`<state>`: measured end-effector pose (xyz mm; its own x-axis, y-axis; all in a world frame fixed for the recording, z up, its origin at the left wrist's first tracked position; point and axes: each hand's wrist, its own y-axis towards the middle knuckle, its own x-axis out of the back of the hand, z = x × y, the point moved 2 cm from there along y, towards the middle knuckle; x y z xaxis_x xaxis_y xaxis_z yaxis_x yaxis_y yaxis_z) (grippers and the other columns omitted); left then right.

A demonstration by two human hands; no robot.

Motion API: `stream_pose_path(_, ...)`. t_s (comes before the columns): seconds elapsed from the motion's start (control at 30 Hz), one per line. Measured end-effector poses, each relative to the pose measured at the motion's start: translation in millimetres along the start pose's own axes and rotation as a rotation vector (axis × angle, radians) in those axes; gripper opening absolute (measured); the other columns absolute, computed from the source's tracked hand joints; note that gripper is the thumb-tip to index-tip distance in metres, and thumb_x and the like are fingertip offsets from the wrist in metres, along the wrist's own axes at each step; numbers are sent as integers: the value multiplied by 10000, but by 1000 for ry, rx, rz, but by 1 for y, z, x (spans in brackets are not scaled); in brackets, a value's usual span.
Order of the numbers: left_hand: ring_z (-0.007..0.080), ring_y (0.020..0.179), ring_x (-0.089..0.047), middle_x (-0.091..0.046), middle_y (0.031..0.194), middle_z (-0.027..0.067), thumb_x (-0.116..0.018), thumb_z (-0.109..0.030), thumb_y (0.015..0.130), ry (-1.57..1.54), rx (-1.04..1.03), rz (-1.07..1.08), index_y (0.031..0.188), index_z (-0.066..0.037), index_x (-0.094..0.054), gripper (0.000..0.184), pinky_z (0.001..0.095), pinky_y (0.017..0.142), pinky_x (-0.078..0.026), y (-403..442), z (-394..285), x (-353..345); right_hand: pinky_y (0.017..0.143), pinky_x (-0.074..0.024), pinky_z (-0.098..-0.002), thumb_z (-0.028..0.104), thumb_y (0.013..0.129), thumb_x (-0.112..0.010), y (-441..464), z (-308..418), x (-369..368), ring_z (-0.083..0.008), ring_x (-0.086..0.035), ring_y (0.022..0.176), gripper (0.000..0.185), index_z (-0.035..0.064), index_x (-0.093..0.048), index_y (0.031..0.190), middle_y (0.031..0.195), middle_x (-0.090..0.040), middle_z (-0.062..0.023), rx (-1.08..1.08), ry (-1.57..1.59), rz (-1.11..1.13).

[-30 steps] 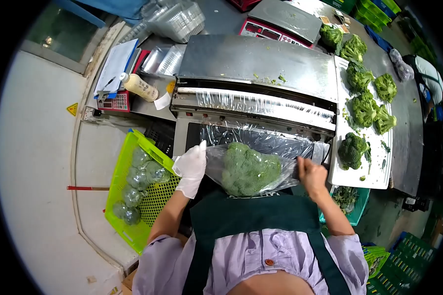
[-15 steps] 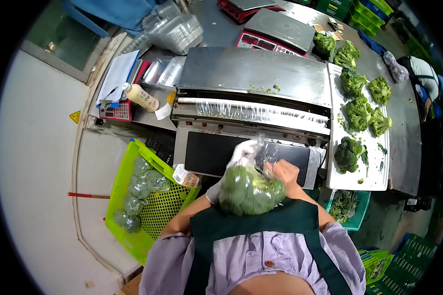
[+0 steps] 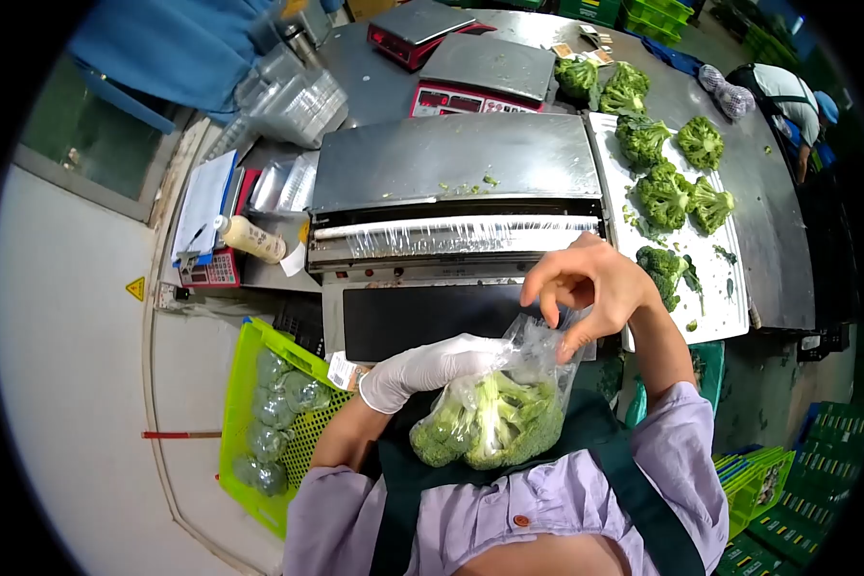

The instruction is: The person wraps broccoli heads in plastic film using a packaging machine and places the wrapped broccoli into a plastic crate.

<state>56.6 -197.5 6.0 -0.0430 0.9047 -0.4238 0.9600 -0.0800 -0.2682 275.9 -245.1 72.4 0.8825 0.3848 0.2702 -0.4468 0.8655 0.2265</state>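
Note:
A head of broccoli [image 3: 533,432] lies stem up against my apron, with clear plastic film [image 3: 520,360] gathered loosely around it. My left hand [image 3: 437,367], in a white glove, grips the film at the left of the stem. Bare and raised at the upper right of the film is my right hand [image 3: 595,288]. Its thumb and fingers are curved but apart, the thumb close to the film's edge. Whether the thumb touches the film, I cannot tell. Behind the hands is the wrapping machine's black plate [image 3: 422,322].
A film roll [image 3: 451,235] sits in the wrapping machine. Several broccoli heads, one a dark head [image 3: 662,274], lie on a white board [image 3: 725,307] at right. Wrapped heads fill part of a green crate [image 3: 250,331] at left. Scales [image 3: 485,67] stand behind; another person [image 3: 787,96] bends at far right.
The broccoli has turned so its stem shows through the film. My right hand has come off the gathered film and risen, its fingers spreading. My left hand now lies flatter across the film.

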Motion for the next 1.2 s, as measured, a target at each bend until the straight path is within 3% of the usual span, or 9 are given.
stream_pose_path(0.17,155,1054,-518,-585,1146,102,-452,-316,926,118,-23,70,1210,54,-516,470,293,947,-374,12,-8,-4,387,-277,-168,166,621,-857,26,-7,-6,8,-391,446,417,29,-566,886,563,-568,29,113,292,-297)
stream_pose_path(0.3,159,1045,-529,-601,1082,96,-446,-264,940,126,-172,106,1165,27,-543,380,273,921,-395,24,-3,2,374,-330,-225,144,748,-752,78,11,-64,-57,-453,411,240,56,-546,835,525,-502,11,432,28,-162)
stream_pose_path(0.43,162,1059,-523,-584,1101,97,-438,-255,947,-58,-228,-102,1181,20,-521,370,274,926,-399,28,32,6,417,-416,-338,243,843,-621,83,0,-127,-250,-548,477,198,86,-528,768,566,-543,-38,646,-98,45)
stream_pose_path(0.73,168,1091,-511,-548,1146,99,-422,-235,964,-126,-399,-538,1217,3,-471,351,278,938,-410,37,97,4,557,-419,-397,302,921,-453,58,-37,-122,-326,-561,629,332,31,-562,764,653,-586,-123,280,-24,179)
stream_pose_path(0.8,169,1098,-509,-540,1155,100,-418,-230,967,-31,-420,-590,1225,-1,-460,348,278,940,-413,32,104,9,619,-425,-380,255,937,-418,48,-47,-120,-314,-553,707,309,24,-596,834,737,-601,-135,349,246,60)
stream_pose_path(0.97,173,1116,-502,-520,1180,101,-408,-219,976,227,-435,-607,1245,-11,-432,341,280,947,-419,8,117,7,783,-407,-379,356,929,-399,16,-58,-99,-281,-516,869,414,9,-623,899,1088,-608,-123,378,-171,-131)
stream_pose_path(1.07,220,1179,-453,-469,1269,126,-379,-713,811,-369,-474,-333,1247,-56,-422,790,361,992,-374,7,77,-22,787,-404,-371,394,940,-365,9,-63,-81,-249,-520,895,442,31,-613,987,1176,-571,-138,299,-404,-334)
stream_pose_path(1.1,257,1207,-443,-460,1276,166,-374,-775,756,-285,-477,-282,1220,-26,-457,886,389,1016,-360,6,71,-23,816,-413,-368,418,947,-354,7,-66,-73,-240,-534,938,466,33,-603,1031,1196,-561,-144,183,-317,-456)
stream_pose_path(1.2,320,1201,-449,-461,1291,208,-313,-770,780,-299,-468,-488,1197,42,-492,931,451,1019,-351,6,61,-33,966,-390,-371,424,851,-558,-26,-70,-37,-267,-439,1218,471,66,-567,1157,1357,-442,-144,-201,251,-261)
